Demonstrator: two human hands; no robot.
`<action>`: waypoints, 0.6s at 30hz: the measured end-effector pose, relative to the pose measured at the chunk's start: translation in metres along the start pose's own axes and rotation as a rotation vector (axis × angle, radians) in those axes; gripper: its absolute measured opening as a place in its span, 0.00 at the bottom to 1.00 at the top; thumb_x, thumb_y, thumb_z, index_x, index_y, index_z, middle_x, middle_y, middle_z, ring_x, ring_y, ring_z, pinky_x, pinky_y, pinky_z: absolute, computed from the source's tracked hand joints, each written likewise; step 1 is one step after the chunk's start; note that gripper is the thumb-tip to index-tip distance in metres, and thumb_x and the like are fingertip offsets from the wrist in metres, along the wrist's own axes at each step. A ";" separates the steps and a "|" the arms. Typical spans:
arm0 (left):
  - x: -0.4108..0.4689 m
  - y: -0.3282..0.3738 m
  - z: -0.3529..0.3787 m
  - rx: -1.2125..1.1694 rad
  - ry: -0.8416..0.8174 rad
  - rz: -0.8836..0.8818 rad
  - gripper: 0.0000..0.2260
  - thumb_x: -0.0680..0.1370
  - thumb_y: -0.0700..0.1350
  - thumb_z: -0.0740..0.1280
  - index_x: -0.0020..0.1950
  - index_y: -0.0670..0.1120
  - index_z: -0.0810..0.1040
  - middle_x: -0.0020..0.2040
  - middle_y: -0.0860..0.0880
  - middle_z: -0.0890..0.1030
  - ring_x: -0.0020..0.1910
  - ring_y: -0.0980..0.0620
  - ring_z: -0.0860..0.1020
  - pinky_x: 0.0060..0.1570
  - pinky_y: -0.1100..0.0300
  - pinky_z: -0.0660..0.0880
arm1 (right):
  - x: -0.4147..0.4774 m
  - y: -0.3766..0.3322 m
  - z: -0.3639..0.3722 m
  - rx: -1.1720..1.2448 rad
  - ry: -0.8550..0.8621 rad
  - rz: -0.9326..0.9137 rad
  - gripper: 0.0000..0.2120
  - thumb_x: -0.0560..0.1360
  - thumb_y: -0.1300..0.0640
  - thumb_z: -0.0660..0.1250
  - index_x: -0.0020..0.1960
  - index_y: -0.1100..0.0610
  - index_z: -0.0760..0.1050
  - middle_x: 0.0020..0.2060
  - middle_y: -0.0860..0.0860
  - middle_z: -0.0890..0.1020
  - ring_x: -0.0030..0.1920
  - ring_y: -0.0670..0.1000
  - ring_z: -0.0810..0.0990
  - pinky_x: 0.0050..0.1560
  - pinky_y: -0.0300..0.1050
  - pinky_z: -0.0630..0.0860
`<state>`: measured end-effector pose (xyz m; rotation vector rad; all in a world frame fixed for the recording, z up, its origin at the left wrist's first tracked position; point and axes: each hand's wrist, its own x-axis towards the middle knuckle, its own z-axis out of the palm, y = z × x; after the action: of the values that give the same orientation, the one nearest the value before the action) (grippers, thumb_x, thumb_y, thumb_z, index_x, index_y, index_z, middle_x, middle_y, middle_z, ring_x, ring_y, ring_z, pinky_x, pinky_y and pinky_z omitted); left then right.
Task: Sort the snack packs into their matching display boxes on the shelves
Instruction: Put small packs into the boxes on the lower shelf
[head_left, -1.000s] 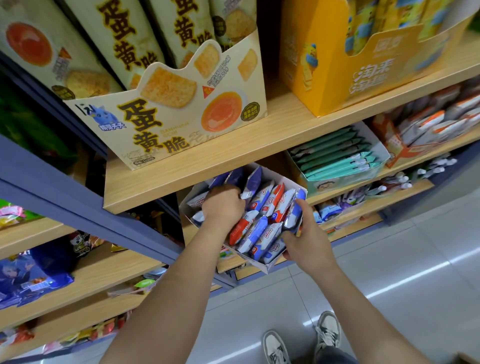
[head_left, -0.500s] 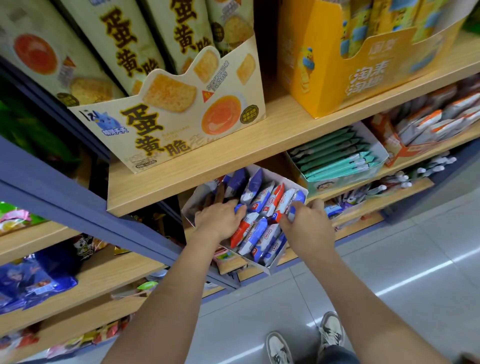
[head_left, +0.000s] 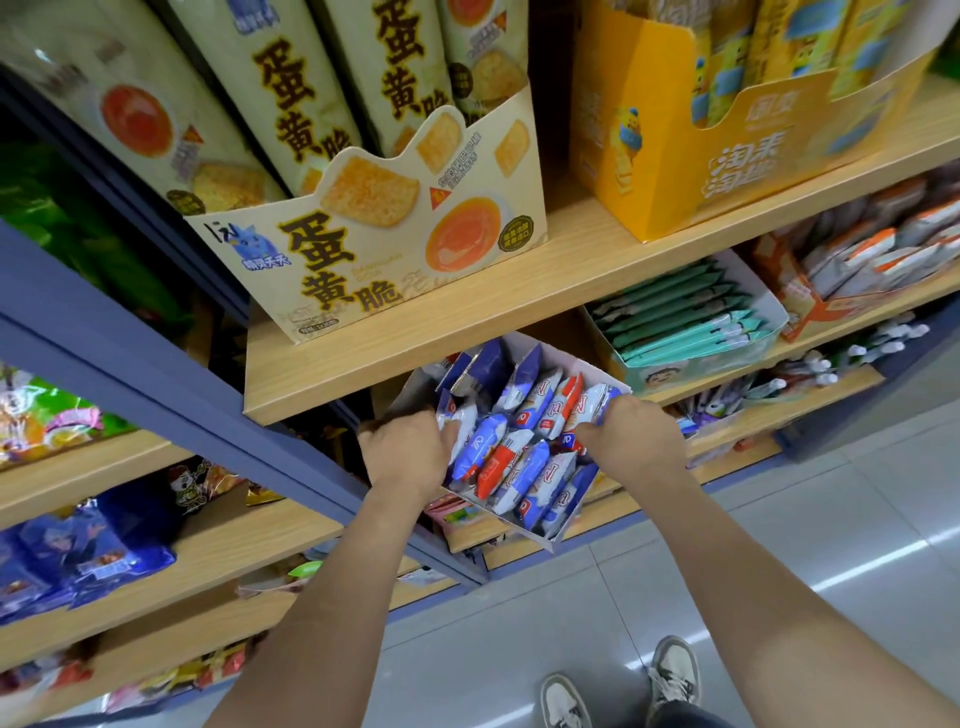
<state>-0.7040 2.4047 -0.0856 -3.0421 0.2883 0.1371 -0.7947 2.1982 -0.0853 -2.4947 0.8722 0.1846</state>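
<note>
Cannot see fingertips of left hand (head_left: 402, 457) or right hand (head_left: 631, 441): buried among snack packs (head_left: 519, 457). Cannot read print on packs between the hands: blurred. Found rear of display box (head_left: 582, 364) concealed under shelf board (head_left: 415, 374) above both hands. Found shoes (head_left: 563, 699) below the hands cut by bottom edge.

Your upper shelf (head_left: 571, 270) carries two boxes: a cream display box (head_left: 374, 249) at its left front corner and a yellow display box (head_left: 675, 156) toward the right, well apart. On the shelf below (head_left: 831, 338), a white display box (head_left: 550, 540) of snack packs (head_left: 519, 467) juts past the front edge at the left. A green-pack box (head_left: 675, 371) sits just beside it, and an orange box (head_left: 810, 317) stands next to that on the right.
</note>
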 end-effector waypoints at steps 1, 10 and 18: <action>-0.001 -0.001 0.000 0.011 -0.006 -0.013 0.18 0.81 0.60 0.56 0.49 0.49 0.78 0.44 0.49 0.82 0.49 0.45 0.80 0.58 0.48 0.66 | 0.000 0.001 0.000 0.039 0.016 0.006 0.13 0.77 0.46 0.65 0.43 0.56 0.74 0.36 0.52 0.78 0.34 0.51 0.73 0.33 0.41 0.66; -0.020 0.046 -0.001 -0.264 -0.002 0.325 0.26 0.81 0.59 0.56 0.78 0.57 0.53 0.75 0.48 0.62 0.73 0.46 0.62 0.71 0.43 0.63 | -0.018 0.011 0.012 0.507 0.049 -0.064 0.34 0.80 0.55 0.64 0.79 0.47 0.49 0.65 0.59 0.71 0.58 0.58 0.77 0.43 0.47 0.70; -0.004 0.057 0.007 -0.188 -0.117 0.329 0.27 0.82 0.59 0.54 0.79 0.52 0.54 0.78 0.51 0.60 0.77 0.49 0.57 0.75 0.40 0.51 | -0.004 0.021 0.009 0.753 -0.128 0.044 0.17 0.81 0.54 0.59 0.55 0.33 0.56 0.47 0.54 0.81 0.45 0.57 0.85 0.43 0.62 0.83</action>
<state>-0.7188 2.3505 -0.0964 -3.1252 0.8071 0.3808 -0.8104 2.1905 -0.1008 -1.7450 0.7613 0.0174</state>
